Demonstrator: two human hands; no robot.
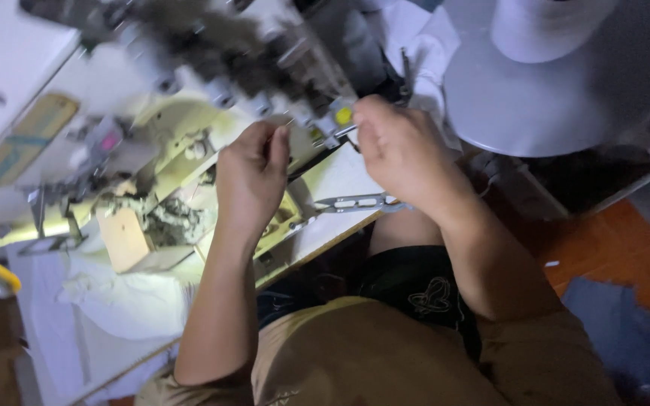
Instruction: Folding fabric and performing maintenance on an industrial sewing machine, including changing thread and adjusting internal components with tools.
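Both hands are raised close to the front of a white sewing machine (77, 98), side by side but not touching each other. Her or his left hand (253, 177) is curled into a loose fist, thumb pressed against the forefinger as if pinching something very fine; whether a thread is between them cannot be told, since it is too thin and blurred to see. Just to the right, the right hand (400, 150) is also closed, its fingertips nipped together at a small metal part (344, 131) of the machine beside a yellow knob (344, 115). Below that wrist, a pair of metal thread snips (359, 202) lies flat on the pale table edge (332, 173), near the hand but not held. Grey lint clings in a thick clump (205, 41) to the upper row of knobs on the machine. White cloth (92, 301) lies on the table at lower left, lit brightly by the machine's lamp. A large white thread cone (543, 26) stands on a round grey stand (558, 90) at upper right. Beneath the arms show a tan shirt (370, 353), dark shorts (415, 282), and a reddish floor (618, 248).
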